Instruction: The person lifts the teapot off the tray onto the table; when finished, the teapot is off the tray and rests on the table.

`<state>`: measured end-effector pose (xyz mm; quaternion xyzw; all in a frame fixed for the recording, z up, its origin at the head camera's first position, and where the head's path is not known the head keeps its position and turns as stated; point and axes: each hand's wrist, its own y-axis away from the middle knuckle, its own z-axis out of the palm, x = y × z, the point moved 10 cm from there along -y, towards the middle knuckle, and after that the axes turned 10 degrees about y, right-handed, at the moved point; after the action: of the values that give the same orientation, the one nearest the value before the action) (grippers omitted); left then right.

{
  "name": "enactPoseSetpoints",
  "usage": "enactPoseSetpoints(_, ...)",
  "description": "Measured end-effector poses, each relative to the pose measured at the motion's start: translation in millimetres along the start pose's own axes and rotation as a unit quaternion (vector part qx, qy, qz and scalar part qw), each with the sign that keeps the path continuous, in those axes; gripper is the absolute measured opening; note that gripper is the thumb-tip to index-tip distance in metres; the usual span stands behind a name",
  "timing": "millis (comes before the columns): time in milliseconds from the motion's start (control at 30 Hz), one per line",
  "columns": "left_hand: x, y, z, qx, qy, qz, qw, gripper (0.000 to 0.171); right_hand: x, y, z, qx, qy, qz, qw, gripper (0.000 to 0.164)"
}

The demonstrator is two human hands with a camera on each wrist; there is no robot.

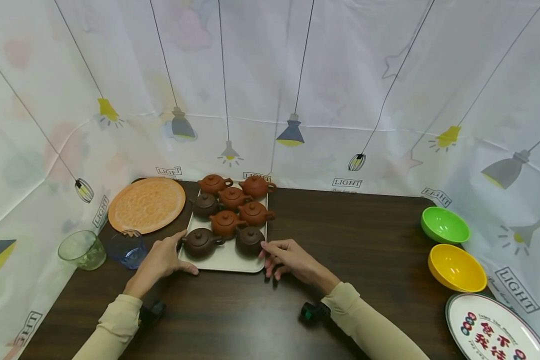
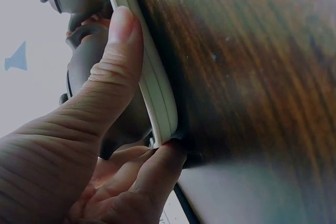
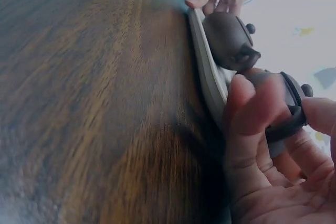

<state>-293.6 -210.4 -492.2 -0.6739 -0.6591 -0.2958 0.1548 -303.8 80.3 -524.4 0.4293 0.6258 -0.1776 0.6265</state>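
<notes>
A cream tray [image 1: 220, 263] bears several small teapots, some reddish-brown [image 1: 225, 223] and some dark brown. My left hand [image 1: 161, 260] grips the tray's front left corner, thumb along the front rim [image 2: 157, 95] and fingers round the left side. Just inside that corner sits one dark teapot [image 1: 200, 243]. At the front right of the tray, my right hand [image 1: 294, 260] pinches the handle [image 3: 289, 125] of another dark teapot [image 1: 250, 242]. Its other fingers curl beside the tray's right edge. A third dark teapot [image 1: 205, 205] is farther back on the left.
Left of the tray lie a round pizza-patterned mat [image 1: 146, 204], a green glass [image 1: 83, 250] and a blue glass [image 1: 129, 250] close to my left hand. Along the right edge are a green bowl [image 1: 445, 225], a yellow bowl [image 1: 457, 268] and a white plate with red characters [image 1: 472, 320].
</notes>
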Motion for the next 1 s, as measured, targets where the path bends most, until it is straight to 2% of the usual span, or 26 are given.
enactPoseSetpoints(133,-1.4,0.0,-0.5,-0.006,0.000,-0.010,0.9999,0.128,-7.0,-0.9,2.2,-0.002,0.019,-0.040,0.999,0.054)
enactPoseSetpoints(267,-2.6,0.8,-0.6,-0.008,0.006,-0.016,0.9998,0.127,-26.9,5.9,-5.2,0.015,0.024,-0.087,0.996,0.051)
enactPoseSetpoints(367,-3.5,0.1,-0.4,-0.009,0.010,-0.018,0.9998,0.128,-48.0,14.0,-26.7,0.056,0.000,-0.108,0.993,0.045)
enactPoseSetpoints(467,-4.5,-0.5,0.6,-0.012,0.012,-0.019,0.9997,0.128,-63.4,18.0,-60.4,0.118,-0.027,-0.116,0.986,0.043)
enactPoseSetpoints(600,-4.7,0.6,-0.5,-0.011,0.014,-0.020,0.9996,0.128,-63.1,10.0,-108.9,0.216,-0.054,-0.095,0.970,0.043)
enactPoseSetpoints(733,-6.9,2.4,-2.1,-0.004,0.016,-0.019,0.9997,0.128,-39.7,-10.8,-140.1,0.287,-0.066,-0.039,0.955,0.041)
enactPoseSetpoints(900,-6.2,2.6,-0.6,0.004,0.022,-0.004,0.9998,0.127,-5.2,-36.0,-152.3,0.321,-0.085,0.031,0.943,0.043)
enactPoseSetpoints(1000,-4.7,1.8,-0.4,0.009,0.023,0.003,0.9997,0.128,3.4,-45.7,-150.5,0.319,-0.087,0.048,0.942,0.045)
